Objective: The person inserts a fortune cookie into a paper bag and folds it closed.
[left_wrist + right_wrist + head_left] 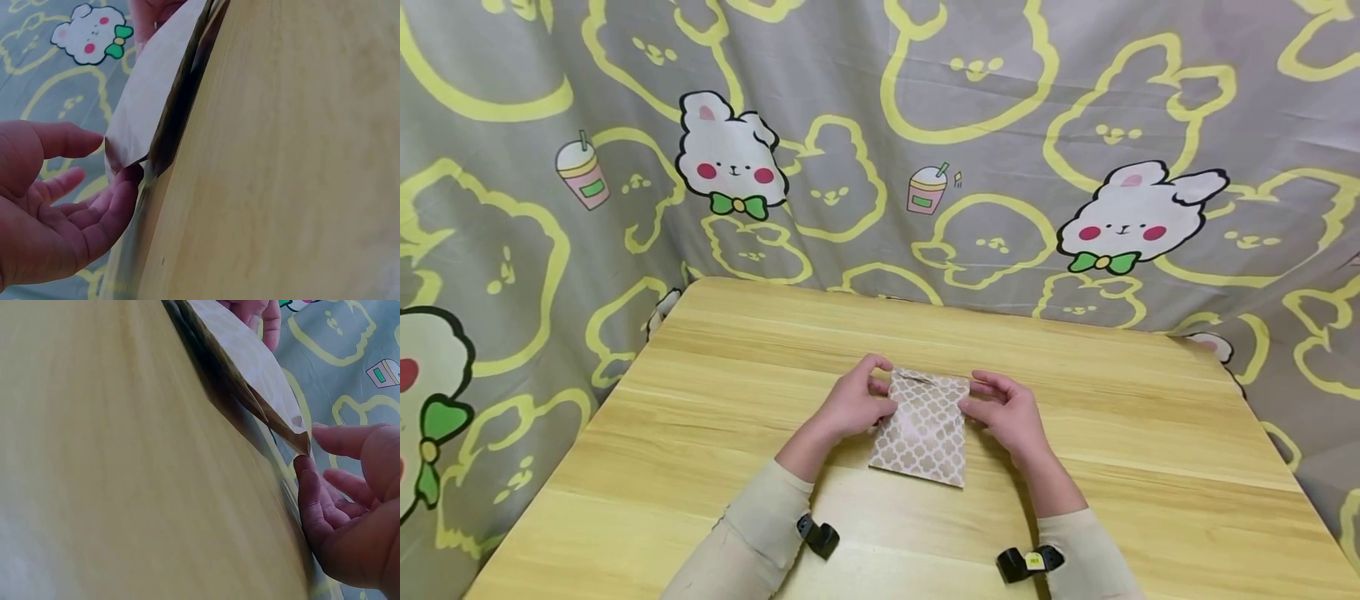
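A small flat paper bag (921,429), brown with a white quatrefoil lattice print, is tilted over the middle of the table. A crease or slit shows along its far edge. My left hand (856,402) pinches the left side, thumb at the edge and a fingertip under the corner in the left wrist view. On the opposite side my right hand (1011,414) holds the right edge between thumb and finger. Dark shadow lies under the bag (250,356) in the right wrist view, with brown folded paper along its rim.
The light wood-grain table (715,367) has rounded far corners. A grey curtain (850,75) with yellow outlines and bunny prints hangs behind it and down the left side. A black wrist camera (817,535) sits on the left sleeve, another black camera (1028,564) on the right.
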`<act>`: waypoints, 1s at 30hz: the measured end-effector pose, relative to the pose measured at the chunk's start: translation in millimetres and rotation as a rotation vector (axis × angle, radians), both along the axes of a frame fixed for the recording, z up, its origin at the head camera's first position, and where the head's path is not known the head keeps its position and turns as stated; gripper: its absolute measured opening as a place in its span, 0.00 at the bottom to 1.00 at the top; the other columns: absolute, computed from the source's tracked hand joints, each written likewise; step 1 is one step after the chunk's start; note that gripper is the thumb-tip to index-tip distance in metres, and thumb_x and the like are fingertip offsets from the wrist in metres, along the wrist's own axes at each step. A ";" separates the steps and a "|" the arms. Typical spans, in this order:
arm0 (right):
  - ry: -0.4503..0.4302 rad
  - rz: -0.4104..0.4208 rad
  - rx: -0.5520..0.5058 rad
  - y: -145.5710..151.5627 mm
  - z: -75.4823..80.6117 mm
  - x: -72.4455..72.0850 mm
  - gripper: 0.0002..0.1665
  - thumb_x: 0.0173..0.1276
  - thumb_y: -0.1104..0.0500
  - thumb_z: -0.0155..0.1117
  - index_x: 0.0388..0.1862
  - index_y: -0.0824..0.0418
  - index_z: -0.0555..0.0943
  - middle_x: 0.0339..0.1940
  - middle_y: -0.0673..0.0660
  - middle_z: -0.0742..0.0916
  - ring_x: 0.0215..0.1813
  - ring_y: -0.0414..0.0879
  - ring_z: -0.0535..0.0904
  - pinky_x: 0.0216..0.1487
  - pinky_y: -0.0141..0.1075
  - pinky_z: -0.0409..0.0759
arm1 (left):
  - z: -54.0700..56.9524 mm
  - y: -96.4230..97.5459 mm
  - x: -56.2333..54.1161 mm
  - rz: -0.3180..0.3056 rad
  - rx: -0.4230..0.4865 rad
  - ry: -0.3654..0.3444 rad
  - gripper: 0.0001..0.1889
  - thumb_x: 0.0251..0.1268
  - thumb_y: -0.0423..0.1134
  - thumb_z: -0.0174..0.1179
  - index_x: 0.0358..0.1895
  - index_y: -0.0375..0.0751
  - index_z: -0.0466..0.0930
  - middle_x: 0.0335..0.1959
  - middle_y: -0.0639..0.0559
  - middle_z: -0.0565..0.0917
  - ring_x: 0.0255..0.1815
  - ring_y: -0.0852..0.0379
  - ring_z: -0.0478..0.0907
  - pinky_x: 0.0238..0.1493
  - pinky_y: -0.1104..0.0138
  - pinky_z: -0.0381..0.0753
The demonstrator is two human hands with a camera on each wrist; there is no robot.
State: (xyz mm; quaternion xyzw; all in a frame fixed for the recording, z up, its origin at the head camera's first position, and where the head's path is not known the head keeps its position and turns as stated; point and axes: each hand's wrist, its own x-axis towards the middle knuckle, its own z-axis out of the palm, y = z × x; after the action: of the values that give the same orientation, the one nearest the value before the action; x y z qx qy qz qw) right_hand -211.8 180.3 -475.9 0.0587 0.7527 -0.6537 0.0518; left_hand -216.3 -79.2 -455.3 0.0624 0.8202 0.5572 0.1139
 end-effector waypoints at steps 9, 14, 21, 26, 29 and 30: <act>0.045 -0.006 -0.016 0.4 -5.2 -1.1 0.39 0.59 0.71 0.74 0.69 0.68 0.72 0.61 0.66 0.81 0.45 0.45 0.85 0.43 0.35 0.83 | -3.2 4.2 -1.5 0.030 -0.022 0.012 0.27 0.55 0.27 0.69 0.60 0.41 0.72 0.47 0.44 0.79 0.44 0.47 0.78 0.38 0.61 0.80; 0.054 -0.016 -0.013 -1.1 -7.0 -1.7 0.37 0.60 0.71 0.73 0.69 0.69 0.72 0.61 0.66 0.81 0.45 0.46 0.85 0.45 0.35 0.82 | -5.4 4.7 -2.6 0.034 -0.045 0.023 0.27 0.55 0.28 0.69 0.59 0.41 0.73 0.47 0.46 0.79 0.48 0.46 0.77 0.46 0.58 0.79; 0.051 -0.020 0.003 -1.6 -5.4 -5.8 0.35 0.61 0.68 0.73 0.68 0.68 0.73 0.60 0.66 0.82 0.45 0.45 0.85 0.45 0.35 0.82 | -3.7 4.2 -7.1 0.019 -0.040 0.018 0.27 0.56 0.31 0.68 0.61 0.41 0.72 0.48 0.46 0.79 0.47 0.46 0.76 0.47 0.56 0.78; 0.026 0.001 -0.003 -2.3 -6.6 -4.4 0.36 0.62 0.69 0.72 0.69 0.68 0.72 0.61 0.67 0.81 0.46 0.49 0.85 0.44 0.38 0.83 | -5.5 3.2 -5.9 0.013 -0.028 -0.006 0.28 0.56 0.32 0.68 0.62 0.41 0.71 0.49 0.45 0.78 0.46 0.46 0.76 0.43 0.57 0.78; 0.025 0.004 0.017 -2.8 -6.4 -3.3 0.35 0.63 0.68 0.72 0.69 0.67 0.72 0.61 0.66 0.81 0.47 0.49 0.85 0.44 0.38 0.83 | -6.4 2.1 -5.1 0.019 -0.051 -0.007 0.28 0.57 0.34 0.67 0.62 0.41 0.71 0.51 0.44 0.77 0.46 0.46 0.76 0.44 0.57 0.78; 0.029 0.002 0.024 -2.8 -5.4 -2.9 0.35 0.63 0.67 0.72 0.69 0.67 0.72 0.61 0.66 0.81 0.46 0.49 0.85 0.43 0.38 0.83 | -6.4 1.4 -5.1 0.024 -0.063 0.000 0.28 0.58 0.35 0.67 0.63 0.41 0.71 0.51 0.44 0.77 0.46 0.46 0.76 0.45 0.56 0.78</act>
State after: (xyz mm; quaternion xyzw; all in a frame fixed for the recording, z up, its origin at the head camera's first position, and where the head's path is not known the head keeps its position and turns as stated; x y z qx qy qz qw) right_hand -214.7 177.5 -481.4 0.0490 0.7613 -0.6453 0.0407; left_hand -221.4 -77.8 -461.8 0.0489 0.8381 0.5323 0.1091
